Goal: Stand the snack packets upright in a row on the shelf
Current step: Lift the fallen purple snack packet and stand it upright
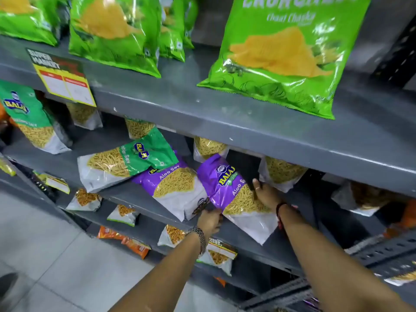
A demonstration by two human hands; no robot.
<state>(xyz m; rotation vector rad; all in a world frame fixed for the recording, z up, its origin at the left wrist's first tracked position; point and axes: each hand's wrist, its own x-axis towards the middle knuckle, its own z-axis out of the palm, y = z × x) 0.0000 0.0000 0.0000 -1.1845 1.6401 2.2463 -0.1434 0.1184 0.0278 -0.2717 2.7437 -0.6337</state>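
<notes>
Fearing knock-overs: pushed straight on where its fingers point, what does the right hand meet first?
Likely nothing: the right hand points into the dark gap between the gripped purple Aloo Sev packet and the rear sev packet; depth unclear.

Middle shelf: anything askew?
Yes. A green packet lies tipped on its side across a purple packet, itself slumped over. The right purple packet leans too, held by the left hand and right hand.
</notes>
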